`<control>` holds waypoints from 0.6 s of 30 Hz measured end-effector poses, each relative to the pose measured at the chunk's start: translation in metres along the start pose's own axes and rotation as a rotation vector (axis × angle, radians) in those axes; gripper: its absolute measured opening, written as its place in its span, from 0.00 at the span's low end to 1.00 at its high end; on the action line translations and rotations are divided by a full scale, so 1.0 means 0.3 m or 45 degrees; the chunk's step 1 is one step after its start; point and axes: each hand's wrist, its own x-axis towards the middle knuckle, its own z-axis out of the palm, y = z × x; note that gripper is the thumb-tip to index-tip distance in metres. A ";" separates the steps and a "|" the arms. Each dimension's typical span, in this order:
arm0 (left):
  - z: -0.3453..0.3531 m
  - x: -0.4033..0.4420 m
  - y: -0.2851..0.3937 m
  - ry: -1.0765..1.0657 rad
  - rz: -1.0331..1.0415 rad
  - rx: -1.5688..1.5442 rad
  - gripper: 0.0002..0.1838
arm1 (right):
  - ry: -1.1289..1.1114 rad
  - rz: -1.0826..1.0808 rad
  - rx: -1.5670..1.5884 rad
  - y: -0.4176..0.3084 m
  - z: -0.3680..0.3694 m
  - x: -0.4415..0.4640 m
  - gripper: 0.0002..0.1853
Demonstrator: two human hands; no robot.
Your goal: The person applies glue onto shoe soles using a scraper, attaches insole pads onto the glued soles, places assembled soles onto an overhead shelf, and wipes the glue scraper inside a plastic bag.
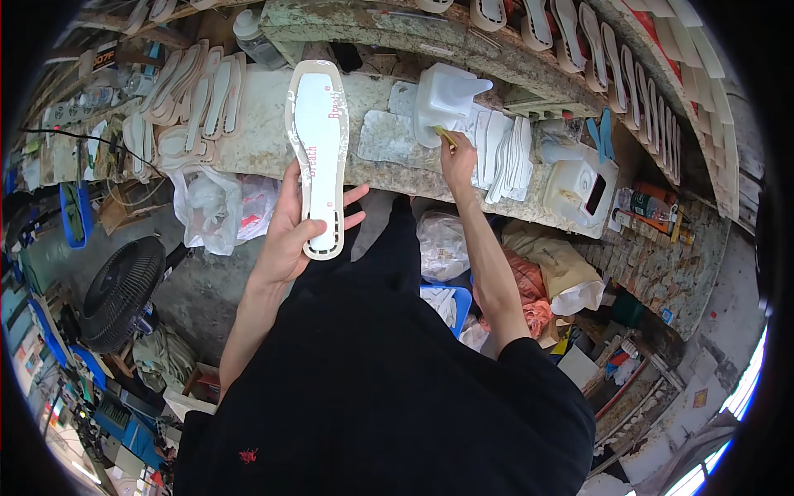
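My left hand holds up a long shoe sole, its thumb pressed on the narrow lower end and two fingers showing past the right edge. A white insole with red "Breath" lettering lies inside the sole's beige rim. My right hand is closed on a thin yellowish tool, whose far end is at the opening of a white plastic container. Right beside that hand, a stack of white insoles is fanned out on the bench.
The worn bench bears piled soles at the left and a cut-open white jug at the right. More soles line a rack above. A black fan stands at lower left. Plastic bags hang below the bench.
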 end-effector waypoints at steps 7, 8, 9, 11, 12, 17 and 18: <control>-0.001 -0.009 -0.027 0.016 -0.049 0.014 0.57 | 0.042 0.143 0.153 0.017 0.012 -0.051 0.08; -0.002 -0.009 -0.032 0.025 -0.063 0.008 0.58 | 0.041 0.166 0.201 0.016 0.008 -0.058 0.08; -0.005 -0.008 -0.039 0.024 -0.064 0.007 0.58 | 0.040 0.189 0.249 0.017 0.004 -0.061 0.08; -0.013 -0.007 -0.047 -0.002 -0.082 0.003 0.58 | 0.039 0.178 0.256 0.022 -0.006 -0.062 0.08; -0.013 -0.008 -0.046 0.000 -0.090 0.012 0.58 | 0.035 0.167 0.268 0.032 -0.001 -0.070 0.08; -0.016 -0.012 -0.066 -0.053 -0.154 -0.017 0.60 | 0.006 0.333 0.316 0.077 0.014 -0.092 0.07; -0.023 -0.012 -0.074 -0.062 -0.175 -0.039 0.60 | 0.031 0.424 0.428 0.086 0.027 -0.096 0.07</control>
